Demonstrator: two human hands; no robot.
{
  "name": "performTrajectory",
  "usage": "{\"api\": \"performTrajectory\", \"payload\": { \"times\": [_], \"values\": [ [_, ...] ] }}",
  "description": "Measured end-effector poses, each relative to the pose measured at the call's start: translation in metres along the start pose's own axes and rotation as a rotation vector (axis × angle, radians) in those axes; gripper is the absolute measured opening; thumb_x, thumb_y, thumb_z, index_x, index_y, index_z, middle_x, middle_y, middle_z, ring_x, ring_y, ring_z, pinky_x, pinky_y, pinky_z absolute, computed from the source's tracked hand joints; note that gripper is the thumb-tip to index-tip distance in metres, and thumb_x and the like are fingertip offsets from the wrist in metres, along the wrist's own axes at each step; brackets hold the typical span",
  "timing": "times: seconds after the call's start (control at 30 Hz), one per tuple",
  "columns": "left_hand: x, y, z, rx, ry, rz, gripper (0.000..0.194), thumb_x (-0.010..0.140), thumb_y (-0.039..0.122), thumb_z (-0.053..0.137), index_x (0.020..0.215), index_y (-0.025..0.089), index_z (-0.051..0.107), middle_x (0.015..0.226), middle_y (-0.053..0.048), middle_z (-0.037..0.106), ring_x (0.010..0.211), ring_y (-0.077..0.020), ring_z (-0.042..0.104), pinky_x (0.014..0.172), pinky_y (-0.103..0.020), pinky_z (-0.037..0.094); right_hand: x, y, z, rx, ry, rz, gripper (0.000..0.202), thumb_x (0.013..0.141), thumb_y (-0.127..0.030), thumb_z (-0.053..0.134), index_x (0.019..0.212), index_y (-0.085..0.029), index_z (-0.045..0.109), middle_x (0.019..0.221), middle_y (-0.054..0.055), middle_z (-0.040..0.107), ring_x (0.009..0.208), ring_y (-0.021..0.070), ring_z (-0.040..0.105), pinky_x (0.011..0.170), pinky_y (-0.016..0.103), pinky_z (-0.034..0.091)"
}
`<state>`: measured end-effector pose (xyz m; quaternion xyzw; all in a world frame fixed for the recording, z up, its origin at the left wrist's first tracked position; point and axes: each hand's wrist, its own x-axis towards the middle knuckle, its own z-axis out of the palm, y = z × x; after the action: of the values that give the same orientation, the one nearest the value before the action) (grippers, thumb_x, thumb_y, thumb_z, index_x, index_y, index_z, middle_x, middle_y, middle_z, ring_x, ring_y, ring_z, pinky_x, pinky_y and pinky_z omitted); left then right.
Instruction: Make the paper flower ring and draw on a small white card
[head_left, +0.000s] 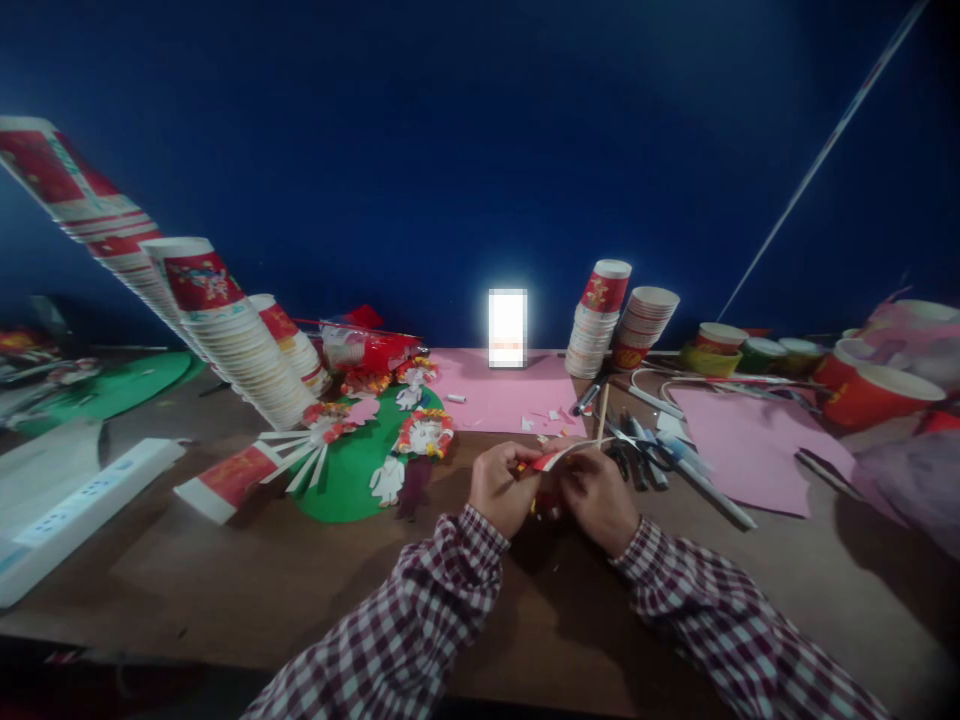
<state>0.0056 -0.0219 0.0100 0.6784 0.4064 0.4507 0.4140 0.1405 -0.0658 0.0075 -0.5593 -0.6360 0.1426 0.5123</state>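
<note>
Over the wooden table, my left hand (501, 487) and my right hand (602, 496) are close together with fingers closed. Between them is a cut piece of red-and-white paper cup (555, 459), its pale edge curving up toward the right fingers. Both hands pinch it. Below the hands are some small red and yellow bits, partly hidden. To the left, a green paper disc (349, 490) carries cut-paper flowers and white paper figures (388, 482). Scissors (646, 440) lie among pens right of my right hand.
Tall paper cup stacks (240, 340) lean at the left; shorter stacks (592, 335) stand at the back. A cup with cut strips (229, 480) lies near a white power strip (90, 510). Pink paper sheets (739, 450) lie at the right and behind. A bright lit rectangle (508, 325) stands at the back.
</note>
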Motion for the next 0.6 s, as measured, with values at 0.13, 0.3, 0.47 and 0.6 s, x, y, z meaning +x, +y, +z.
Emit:
{"api": "performTrajectory", "payload": {
  "times": [0.13, 0.3, 0.47, 0.6],
  "values": [
    [0.002, 0.000, -0.001, -0.007, -0.038, -0.006, 0.014, 0.064, 0.007, 0.059, 0.073, 0.013, 0.067, 0.066, 0.000, 0.067, 0.058, -0.0107, 0.059, 0.052, -0.017, 0.044, 0.002, -0.001, -0.002, -0.072, -0.006, 0.021, 0.019, 0.079, -0.014, 0.050, 0.087, -0.019, 0.067, 0.088, 0.007, 0.067, 0.086, 0.0232, 0.062, 0.080, 0.039, 0.050],
    [0.004, -0.004, 0.000, -0.010, -0.025, 0.024, 0.017, 0.067, 0.007, 0.057, 0.079, 0.014, 0.067, 0.075, -0.002, 0.067, 0.065, -0.0112, 0.061, 0.060, -0.019, 0.048, 0.004, -0.005, -0.003, -0.045, -0.023, 0.031, 0.015, 0.079, -0.016, 0.052, 0.085, -0.019, 0.066, 0.090, 0.007, 0.068, 0.085, 0.0218, 0.064, 0.077, 0.036, 0.051],
    [0.007, -0.011, 0.002, -0.004, 0.030, 0.030, 0.010, 0.074, 0.017, 0.059, 0.080, 0.013, 0.067, 0.076, -0.003, 0.066, 0.070, -0.0129, 0.061, 0.066, -0.023, 0.050, 0.005, -0.006, 0.002, 0.123, -0.011, 0.098, 0.024, 0.076, -0.020, 0.059, 0.100, -0.019, 0.057, 0.093, 0.006, 0.067, 0.084, 0.0198, 0.063, 0.077, 0.035, 0.052],
    [0.006, -0.015, 0.006, 0.005, 0.012, 0.040, 0.014, 0.077, 0.024, 0.060, 0.081, 0.012, 0.067, 0.074, -0.003, 0.066, 0.070, -0.0135, 0.061, 0.068, -0.024, 0.050, 0.006, 0.000, 0.006, 0.288, 0.020, 0.208, 0.026, 0.070, -0.019, 0.059, 0.095, -0.019, 0.054, 0.087, 0.004, 0.066, 0.077, 0.0182, 0.063, 0.071, 0.033, 0.053]
  ]
}}
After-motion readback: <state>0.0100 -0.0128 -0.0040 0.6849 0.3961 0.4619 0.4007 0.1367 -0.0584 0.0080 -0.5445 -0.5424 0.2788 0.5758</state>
